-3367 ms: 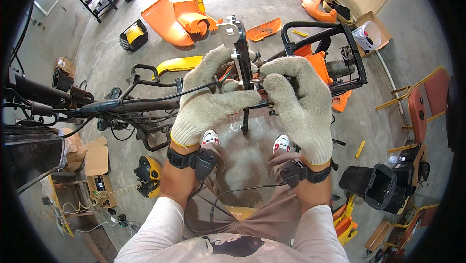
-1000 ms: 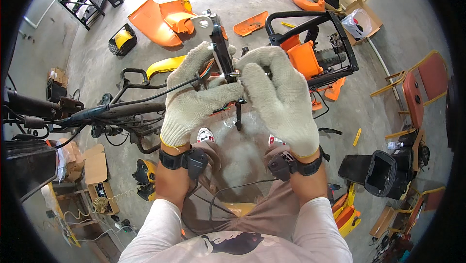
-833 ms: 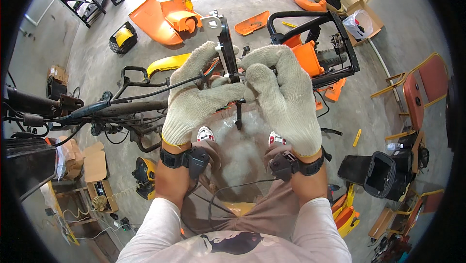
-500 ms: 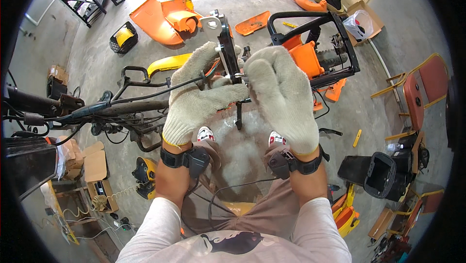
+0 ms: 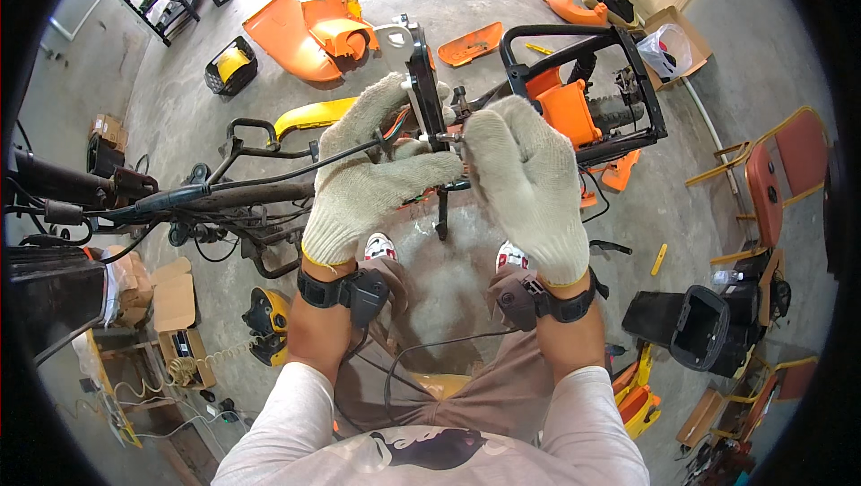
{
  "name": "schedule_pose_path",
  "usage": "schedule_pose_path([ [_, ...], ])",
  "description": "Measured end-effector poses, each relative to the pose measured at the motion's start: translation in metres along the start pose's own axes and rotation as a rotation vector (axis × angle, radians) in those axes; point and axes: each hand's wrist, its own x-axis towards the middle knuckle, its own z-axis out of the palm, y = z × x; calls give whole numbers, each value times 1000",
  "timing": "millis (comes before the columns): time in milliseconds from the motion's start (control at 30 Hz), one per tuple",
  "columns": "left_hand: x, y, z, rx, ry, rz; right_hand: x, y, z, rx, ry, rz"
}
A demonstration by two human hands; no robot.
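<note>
My left hand (image 5: 363, 168), in a cream knitted glove, is closed around an upright black plate (image 5: 425, 82). Its thumb lies across the near side, and thin coloured wires (image 5: 395, 123) run beside the fingers. A grey metal bracket (image 5: 395, 42) with a hole is at the plate's upper end. Opposite it, my right hand (image 5: 529, 186) wears the same kind of glove, its fingers bent together at a small silver bolt (image 5: 447, 137) that sticks out of the plate's right side. The glove hides the bolt's outer end.
A stripped vehicle frame (image 5: 260, 197) with cables stretches left; its black tube rack (image 5: 574, 29) and orange part (image 5: 567, 109) are at right. Orange body panels (image 5: 291, 38) and a black basket (image 5: 230, 66) lie beyond. Red chairs (image 5: 762, 190) and a black bin (image 5: 700, 329) stand right.
My right hand has turned slightly and shifted a little right and down at the bolt, baring more of it. My left hand keeps its grip on the plate.
</note>
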Motion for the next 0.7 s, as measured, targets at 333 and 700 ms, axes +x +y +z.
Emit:
schedule_pose_path([
  [333,6,20,8,-491,102,-375,1,-1,-3,12,57,-84],
  [700,10,12,9,-663,65,-365,0,0,-2,84,37,-165],
])
